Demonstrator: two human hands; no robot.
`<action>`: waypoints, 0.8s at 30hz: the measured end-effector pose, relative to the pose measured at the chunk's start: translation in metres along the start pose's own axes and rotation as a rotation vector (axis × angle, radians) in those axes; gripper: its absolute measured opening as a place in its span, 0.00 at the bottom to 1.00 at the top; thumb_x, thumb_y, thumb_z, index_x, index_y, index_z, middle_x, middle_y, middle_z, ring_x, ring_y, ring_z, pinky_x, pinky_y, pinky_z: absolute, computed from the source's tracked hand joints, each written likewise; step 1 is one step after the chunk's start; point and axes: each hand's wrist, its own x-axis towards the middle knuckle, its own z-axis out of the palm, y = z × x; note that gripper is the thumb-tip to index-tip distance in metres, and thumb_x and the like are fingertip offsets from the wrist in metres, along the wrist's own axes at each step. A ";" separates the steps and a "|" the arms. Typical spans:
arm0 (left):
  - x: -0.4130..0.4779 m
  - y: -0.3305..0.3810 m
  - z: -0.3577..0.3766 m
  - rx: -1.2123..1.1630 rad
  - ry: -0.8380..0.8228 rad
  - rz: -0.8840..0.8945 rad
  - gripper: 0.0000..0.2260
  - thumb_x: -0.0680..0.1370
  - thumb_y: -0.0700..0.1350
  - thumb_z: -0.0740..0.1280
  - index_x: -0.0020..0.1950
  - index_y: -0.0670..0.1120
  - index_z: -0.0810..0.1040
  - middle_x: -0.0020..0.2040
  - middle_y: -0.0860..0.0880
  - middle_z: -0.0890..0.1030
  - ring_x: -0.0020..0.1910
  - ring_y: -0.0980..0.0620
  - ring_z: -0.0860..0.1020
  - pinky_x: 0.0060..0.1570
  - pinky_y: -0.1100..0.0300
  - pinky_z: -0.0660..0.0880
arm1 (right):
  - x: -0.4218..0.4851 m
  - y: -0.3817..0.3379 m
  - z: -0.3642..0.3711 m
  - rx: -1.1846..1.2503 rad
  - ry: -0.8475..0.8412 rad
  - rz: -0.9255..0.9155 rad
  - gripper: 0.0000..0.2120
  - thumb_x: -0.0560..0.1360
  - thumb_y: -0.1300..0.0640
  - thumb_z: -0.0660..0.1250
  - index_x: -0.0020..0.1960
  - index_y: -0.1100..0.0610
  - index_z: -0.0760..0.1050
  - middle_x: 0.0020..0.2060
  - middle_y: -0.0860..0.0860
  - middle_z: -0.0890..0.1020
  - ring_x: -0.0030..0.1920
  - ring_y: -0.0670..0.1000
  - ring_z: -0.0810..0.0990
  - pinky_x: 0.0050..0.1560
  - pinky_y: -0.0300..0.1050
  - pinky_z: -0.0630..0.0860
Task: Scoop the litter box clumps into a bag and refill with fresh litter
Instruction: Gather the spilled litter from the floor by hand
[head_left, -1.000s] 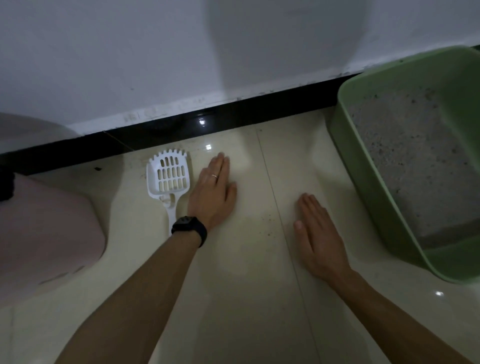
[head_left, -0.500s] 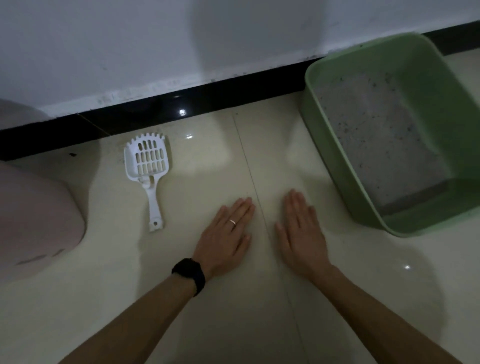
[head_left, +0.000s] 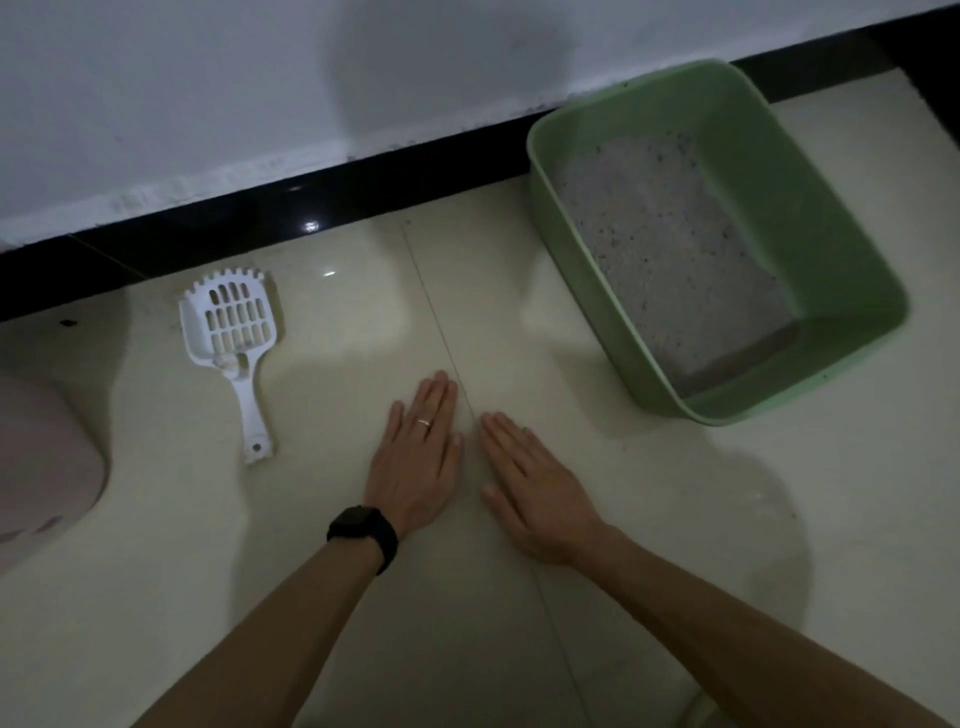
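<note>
Resting flat on the floor (head_left: 337, 405), both hands were empty with fingers straight, the left hand (head_left: 421, 457) and right hand (head_left: 530, 488) side by side, just apart. The white scoop (head_left: 234, 332) lay left of the left hand, handle toward the person. The green litter box (head_left: 810, 218) with grey litter (head_left: 670, 249) sat right, near the wall. Likely next step: take the scoop by its handle end with the left hand, slotted head level. No bag was visible.

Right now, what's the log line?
left hand: flat on floor | right hand: flat on floor | scoop: untouched | litter box: holds litter
</note>
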 end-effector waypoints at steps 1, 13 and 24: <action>0.003 -0.001 -0.003 -0.032 0.023 -0.008 0.28 0.83 0.54 0.43 0.82 0.48 0.45 0.81 0.53 0.42 0.79 0.58 0.39 0.78 0.53 0.40 | -0.010 0.007 -0.005 -0.032 0.007 0.021 0.34 0.82 0.41 0.51 0.79 0.62 0.53 0.79 0.56 0.52 0.80 0.51 0.47 0.77 0.55 0.54; 0.035 -0.010 -0.014 0.155 -0.052 0.021 0.28 0.83 0.54 0.44 0.82 0.47 0.42 0.81 0.51 0.41 0.80 0.54 0.39 0.78 0.50 0.38 | -0.029 0.001 -0.002 -0.265 -0.265 0.001 0.63 0.64 0.16 0.50 0.79 0.63 0.44 0.79 0.58 0.44 0.79 0.55 0.41 0.77 0.61 0.48; -0.055 -0.014 0.001 0.158 -0.114 0.189 0.32 0.83 0.59 0.50 0.82 0.45 0.45 0.82 0.49 0.45 0.80 0.52 0.42 0.78 0.51 0.43 | -0.001 -0.003 0.006 -0.248 -0.158 0.066 0.52 0.72 0.22 0.48 0.80 0.59 0.41 0.80 0.53 0.41 0.79 0.50 0.37 0.77 0.60 0.44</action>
